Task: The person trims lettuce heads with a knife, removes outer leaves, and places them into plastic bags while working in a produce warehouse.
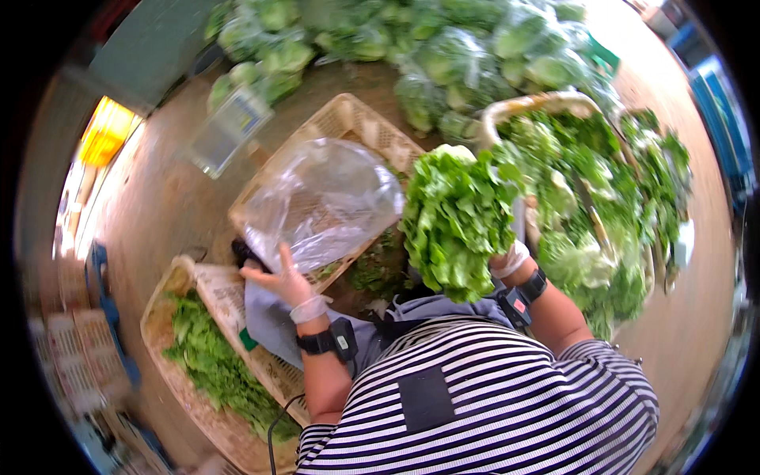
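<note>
My right hand (507, 260) grips a large leafy green lettuce head (459, 222), held up in front of my body. The leaves hide most of its fingers. To the left, my left hand (281, 281) has thumb and fingers spread, with nothing in it. It is nearest to the lower edge of a clear plastic bag (324, 194); whether they touch, I cannot tell. The bag lies spread over a cream plastic crate (344, 111) in front of me. Scraps of leaf show beneath the crate's near end.
A crate (150, 317) of loose leaves stands at my left. On the right, a large basket (546, 101) holds lettuce and loose leaves. Bagged lettuce heads (451, 59) are piled at the far side. A flat clear-and-white object (226, 131) lies beyond the middle crate; a yellow container (107, 134) is far left.
</note>
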The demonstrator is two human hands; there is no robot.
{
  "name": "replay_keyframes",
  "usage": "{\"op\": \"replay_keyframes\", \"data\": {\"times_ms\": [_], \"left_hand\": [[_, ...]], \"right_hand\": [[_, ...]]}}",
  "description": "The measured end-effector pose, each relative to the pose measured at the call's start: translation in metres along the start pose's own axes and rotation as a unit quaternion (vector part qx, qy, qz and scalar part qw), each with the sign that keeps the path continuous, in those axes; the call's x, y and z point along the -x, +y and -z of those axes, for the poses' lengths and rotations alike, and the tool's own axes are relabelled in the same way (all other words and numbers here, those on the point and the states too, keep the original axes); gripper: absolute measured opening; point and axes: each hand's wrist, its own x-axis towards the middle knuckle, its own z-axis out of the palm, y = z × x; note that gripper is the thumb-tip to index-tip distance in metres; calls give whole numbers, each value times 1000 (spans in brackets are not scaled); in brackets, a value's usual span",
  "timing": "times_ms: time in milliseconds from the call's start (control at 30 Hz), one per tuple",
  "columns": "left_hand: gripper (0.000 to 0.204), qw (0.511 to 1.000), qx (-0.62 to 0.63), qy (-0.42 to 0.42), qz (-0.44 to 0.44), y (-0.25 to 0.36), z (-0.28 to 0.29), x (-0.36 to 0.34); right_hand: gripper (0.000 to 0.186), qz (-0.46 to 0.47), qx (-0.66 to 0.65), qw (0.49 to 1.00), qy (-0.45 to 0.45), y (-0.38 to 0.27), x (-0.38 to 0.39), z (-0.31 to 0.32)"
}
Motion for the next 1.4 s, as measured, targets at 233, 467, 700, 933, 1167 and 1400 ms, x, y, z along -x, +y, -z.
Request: {"op": "replay_keyframes", "data": {"times_ms": [233, 467, 700, 933, 1167, 1400], "left_hand": [[100, 984, 11, 22, 178, -49, -3, -33], [57, 982, 130, -57, 125, -91, 10, -49], [21, 980, 39, -96, 171, -52, 16, -41], [49, 981, -5, -158, 113, -24, 20, -34], [64, 994, -106, -7, -37, 30, 178, -92], [111, 899, -166, -28, 405, -121, 307, -193]], "right_hand": [[40, -282, -318, 900, -94, 28, -74, -89], [48, -415, -403, 815, 27, 125, -159, -133], [60, -425, -384, 804, 160, 195, -236, -137], [60, -432, -146, 888, 52, 233, -243, -97], [57, -494, -141, 832, 209, 156, -231, -66], [56, -433, -110, 894, 22, 108, -169, -99]]}}
